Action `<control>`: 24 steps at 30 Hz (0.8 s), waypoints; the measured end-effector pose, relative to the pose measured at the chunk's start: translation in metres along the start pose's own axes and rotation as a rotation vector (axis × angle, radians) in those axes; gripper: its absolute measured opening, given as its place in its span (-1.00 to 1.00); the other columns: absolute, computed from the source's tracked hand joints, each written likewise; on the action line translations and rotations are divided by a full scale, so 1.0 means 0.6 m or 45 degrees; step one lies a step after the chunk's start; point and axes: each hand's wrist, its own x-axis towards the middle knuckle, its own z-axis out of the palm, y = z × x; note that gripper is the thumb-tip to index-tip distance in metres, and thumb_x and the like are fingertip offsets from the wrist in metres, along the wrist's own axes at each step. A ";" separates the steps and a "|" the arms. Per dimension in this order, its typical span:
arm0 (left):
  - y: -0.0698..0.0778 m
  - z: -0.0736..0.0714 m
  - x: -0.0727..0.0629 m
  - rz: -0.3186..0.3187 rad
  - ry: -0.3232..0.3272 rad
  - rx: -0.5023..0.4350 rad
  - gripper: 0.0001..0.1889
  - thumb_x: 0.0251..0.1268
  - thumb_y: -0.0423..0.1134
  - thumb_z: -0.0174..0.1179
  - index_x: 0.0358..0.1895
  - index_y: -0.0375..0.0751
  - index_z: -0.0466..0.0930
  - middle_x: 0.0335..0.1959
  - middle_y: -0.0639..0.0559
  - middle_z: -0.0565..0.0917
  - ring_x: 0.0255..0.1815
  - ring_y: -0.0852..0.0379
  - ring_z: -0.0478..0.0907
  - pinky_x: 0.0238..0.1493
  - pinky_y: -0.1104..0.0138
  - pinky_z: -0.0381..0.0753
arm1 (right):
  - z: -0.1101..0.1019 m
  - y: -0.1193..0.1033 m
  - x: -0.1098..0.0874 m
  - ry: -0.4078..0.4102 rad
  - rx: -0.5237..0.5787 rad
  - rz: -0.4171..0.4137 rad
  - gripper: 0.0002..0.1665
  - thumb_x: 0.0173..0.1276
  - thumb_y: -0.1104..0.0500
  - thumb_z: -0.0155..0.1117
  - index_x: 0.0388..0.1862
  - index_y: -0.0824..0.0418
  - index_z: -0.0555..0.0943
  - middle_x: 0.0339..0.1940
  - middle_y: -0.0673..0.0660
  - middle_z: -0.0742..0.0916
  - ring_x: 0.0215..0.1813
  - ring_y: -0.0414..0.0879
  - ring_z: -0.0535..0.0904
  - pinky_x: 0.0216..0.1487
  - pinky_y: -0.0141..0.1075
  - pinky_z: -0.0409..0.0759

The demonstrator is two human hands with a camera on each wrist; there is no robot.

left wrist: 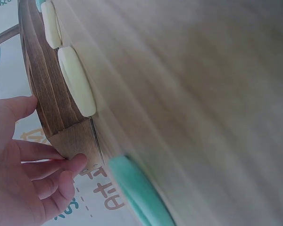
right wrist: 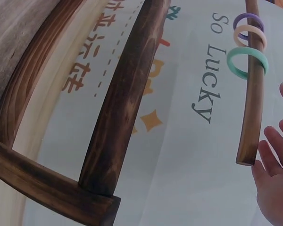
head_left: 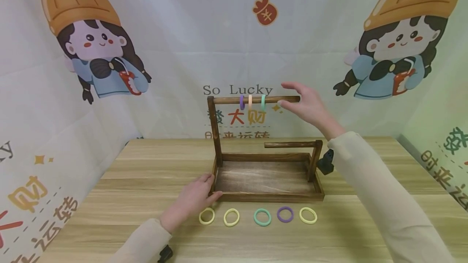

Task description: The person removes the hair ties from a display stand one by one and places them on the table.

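A dark wooden rack (head_left: 268,197) has a tray base, a tall upper rod and a shorter lower rod. Purple (head_left: 242,102), peach (head_left: 250,102) and mint green (head_left: 263,102) rings hang on the upper rod (right wrist: 251,113). My right hand (head_left: 307,102) is at that rod's free end, thumb and forefinger spread apart with no ring between them. My left hand (head_left: 195,194) grips the tray's front left corner, thumb along the front rim and fingers at the side. In the left wrist view, the left thumb (left wrist: 24,106) and fingertips touch the wood.
On the table before the tray lie several rings in a row: yellow (head_left: 231,225), green (head_left: 262,224), purple (head_left: 285,220) and another yellow one (head_left: 308,221) among them. The lower rod (head_left: 289,145) points left from its right post. A printed cloth (head_left: 183,52) hangs behind.
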 end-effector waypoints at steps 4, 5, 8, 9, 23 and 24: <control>0.000 -0.001 0.000 -0.005 -0.007 0.009 -0.34 0.21 0.06 0.03 0.11 -0.53 0.32 0.11 -0.34 0.36 0.08 -0.22 0.33 0.00 0.04 0.39 | 0.009 -0.004 0.008 -0.014 -0.055 -0.004 -0.35 0.15 0.15 0.25 0.22 0.25 0.32 0.19 0.15 0.42 0.25 0.00 0.21 0.21 -0.13 0.15; 0.001 -0.001 0.000 -0.005 -0.007 0.013 -0.34 0.21 0.06 0.04 0.11 -0.53 0.33 0.10 -0.34 0.36 0.08 -0.22 0.33 0.00 0.04 0.39 | 0.011 -0.005 0.009 -0.023 -0.061 -0.002 -0.35 0.15 0.15 0.25 0.23 0.26 0.31 0.19 0.15 0.42 0.25 0.01 0.21 0.21 -0.12 0.16; 0.000 -0.001 0.001 -0.007 -0.005 0.020 -0.35 0.21 0.05 0.04 0.10 -0.53 0.33 0.10 -0.33 0.37 0.07 -0.22 0.34 -0.02 0.05 0.40 | 0.016 -0.009 0.014 -0.045 -0.073 0.008 -0.34 0.16 0.15 0.24 0.24 0.24 0.30 0.21 0.14 0.40 0.26 0.01 0.19 0.21 -0.10 0.15; 0.000 -0.001 0.001 -0.008 -0.004 0.021 -0.36 0.20 0.05 0.05 0.10 -0.53 0.34 0.10 -0.33 0.37 0.07 -0.22 0.34 -0.03 0.04 0.41 | 0.017 -0.011 0.015 -0.050 -0.081 0.005 -0.34 0.16 0.15 0.24 0.24 0.24 0.30 0.21 0.14 0.40 0.26 0.01 0.19 0.21 -0.10 0.15; 0.000 0.000 0.000 -0.007 0.008 0.030 -0.36 0.19 0.05 0.06 0.10 -0.51 0.34 0.09 -0.31 0.38 0.05 -0.22 0.36 -0.08 0.02 0.44 | 0.040 -0.025 0.033 -0.137 -0.046 -0.028 -0.33 0.13 0.20 0.27 0.21 0.34 0.31 0.14 0.23 0.45 0.13 0.06 0.34 0.09 -0.15 0.33; 0.000 0.000 0.000 -0.006 0.009 0.028 -0.36 0.19 0.05 0.05 0.10 -0.51 0.34 0.09 -0.31 0.38 0.05 -0.22 0.36 -0.07 0.02 0.44 | 0.042 -0.025 0.034 -0.152 -0.055 -0.028 -0.33 0.12 0.20 0.28 0.21 0.35 0.30 0.14 0.24 0.45 0.12 0.06 0.35 0.09 -0.16 0.34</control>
